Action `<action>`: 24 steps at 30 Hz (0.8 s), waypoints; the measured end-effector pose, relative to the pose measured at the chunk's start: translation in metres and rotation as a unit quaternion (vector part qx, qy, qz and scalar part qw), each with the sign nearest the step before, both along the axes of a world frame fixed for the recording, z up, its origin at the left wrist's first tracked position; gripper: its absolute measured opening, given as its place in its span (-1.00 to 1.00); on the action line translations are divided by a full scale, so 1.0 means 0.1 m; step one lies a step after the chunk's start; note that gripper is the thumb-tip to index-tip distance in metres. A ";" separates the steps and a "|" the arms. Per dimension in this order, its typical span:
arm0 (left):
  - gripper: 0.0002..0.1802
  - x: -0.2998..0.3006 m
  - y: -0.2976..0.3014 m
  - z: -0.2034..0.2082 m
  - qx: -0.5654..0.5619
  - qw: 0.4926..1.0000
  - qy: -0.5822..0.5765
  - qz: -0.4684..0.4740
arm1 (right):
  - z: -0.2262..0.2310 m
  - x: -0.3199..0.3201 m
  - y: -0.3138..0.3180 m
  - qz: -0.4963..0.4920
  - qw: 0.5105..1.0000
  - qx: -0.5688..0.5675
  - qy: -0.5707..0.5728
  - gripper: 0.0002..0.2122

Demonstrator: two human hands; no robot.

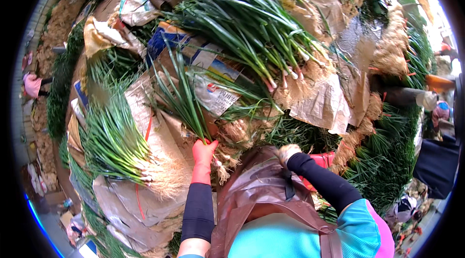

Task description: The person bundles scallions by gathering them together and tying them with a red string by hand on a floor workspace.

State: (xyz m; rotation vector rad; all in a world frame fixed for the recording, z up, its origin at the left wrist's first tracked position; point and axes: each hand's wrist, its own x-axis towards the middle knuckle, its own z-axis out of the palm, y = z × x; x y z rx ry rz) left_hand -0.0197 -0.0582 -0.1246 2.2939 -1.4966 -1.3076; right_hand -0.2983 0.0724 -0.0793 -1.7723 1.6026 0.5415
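My left hand (204, 153), in an orange-red rubber glove, is closed round a small bunch of green onions (184, 98). Their leaves point up and away, and the white bulbs with roots hang out just right of the glove. Over the brown apron (266, 180), at its right side, is my right hand (288, 153) in a pale glove. Its fingers look curled; whatever they may hold is too blurred to make out. Left of my left hand lies a bundle of green onions (114, 141), roots toward me. A larger pile of green onions (247, 25) lies beyond my hands.
Brown paper sheets and printed sacks (319, 100) spread under the onions. Loose green leaves (300, 132) lie beyond my right hand. Something red (323, 159) sits beside my right forearm. Stacked onions (382, 161) with roots outward line the right side. Red ties (148, 127) lie near the left bundle.
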 end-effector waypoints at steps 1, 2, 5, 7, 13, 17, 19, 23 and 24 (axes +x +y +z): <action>-0.69 0.04 0.04 -0.07 -0.065 0.994 -0.065 -0.062 | 0.30 -0.06 -0.31 -0.069 0.996 -0.029 -0.040 -0.81; -0.71 0.00 0.04 -0.04 -0.055 0.996 -0.040 -0.059 | 0.37 -0.15 -0.46 -0.103 0.981 -0.156 -0.049 -0.81; -0.77 0.11 0.13 0.08 -0.045 0.976 0.199 0.075 | 0.26 -0.34 -1.00 -0.281 0.868 -0.403 -0.072 -0.82; -0.67 -0.02 0.09 0.38 0.027 0.855 0.443 0.268 | 0.09 -0.49 -1.32 -0.326 0.866 -0.380 0.009 -0.76; -0.58 -0.21 0.19 0.84 0.209 0.692 0.658 0.210 | 0.30 -0.47 -1.78 -0.292 0.898 -0.325 0.043 -0.91; -0.56 -0.98 -0.06 1.10 0.174 0.746 0.620 0.168 | 0.62 -0.25 -1.43 -0.271 0.902 -0.336 -0.016 -0.89; -0.52 -1.14 -0.16 0.96 0.195 0.717 0.659 0.122 | 0.79 -0.10 -1.21 -0.246 0.928 -0.271 -0.077 -0.86; -0.51 -1.21 -0.24 0.81 0.210 0.744 0.627 0.091 | 0.95 -0.13 -0.97 -0.289 0.904 -0.201 -0.243 -0.72; -0.51 -1.12 -0.21 0.78 0.211 0.743 0.628 0.096 | 0.92 -0.16 -0.98 -0.332 0.874 -0.191 -0.299 -0.66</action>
